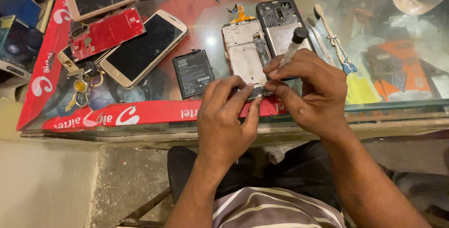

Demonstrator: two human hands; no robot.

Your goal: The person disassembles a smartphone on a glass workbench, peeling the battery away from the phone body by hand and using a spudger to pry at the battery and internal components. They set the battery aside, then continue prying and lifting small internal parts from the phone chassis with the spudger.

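I am pressing my left hand (224,115) fingertips on the lower end of the opened phone frame (246,55), which is lying near the front edge of the glass tabletop (210,31). My right hand (311,92) is closing around a small tube with a black cap (292,45), with its tip pointing down at the frame. The frame is looking thin, stiff and fragile, so I am holding it only at the edges. A black battery (193,72) is lying just beside it on the left.

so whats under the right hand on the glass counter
The right hand covers the lower end of the opened phone frame. A black-capped tube sticks out above its fingers. The tube's tip is hidden.
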